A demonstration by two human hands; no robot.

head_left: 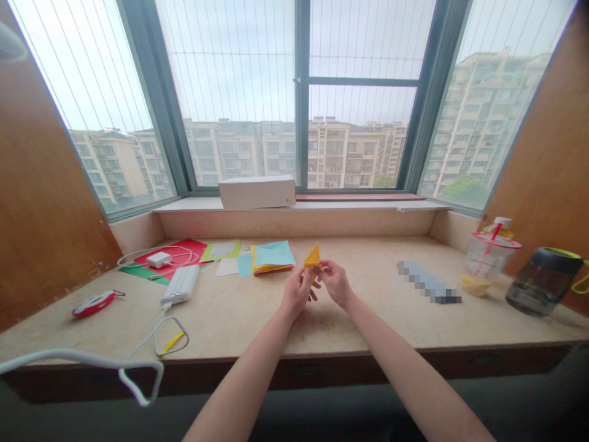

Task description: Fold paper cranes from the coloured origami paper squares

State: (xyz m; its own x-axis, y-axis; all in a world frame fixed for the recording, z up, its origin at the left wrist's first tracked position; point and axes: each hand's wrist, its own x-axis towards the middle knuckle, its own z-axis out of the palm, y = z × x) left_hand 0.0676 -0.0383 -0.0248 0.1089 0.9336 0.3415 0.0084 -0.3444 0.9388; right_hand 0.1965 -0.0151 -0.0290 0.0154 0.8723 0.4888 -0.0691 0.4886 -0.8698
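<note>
A folded piece of yellow paper (312, 255) with a pointed top is held up above the counter between my two hands. My left hand (297, 288) is closed on its lower left part, thumb in front. From the right side, my right hand (335, 281) pinches the paper near its lower right edge. Fingers cover the lower portion of the paper, so its full shape is hidden. Just left of my hands lies a stack of coloured paper sheets (272, 256), light blue on top with yellow and red below.
At the left are a white power bank (181, 284), a charger (159, 259) with cable, red paper (196, 247) and a red-and-white object (94, 303). A blurred-out object (427, 282), a plastic cup (488, 261) and a dark bottle (543, 281) stand right. A white box (257, 193) sits on the sill.
</note>
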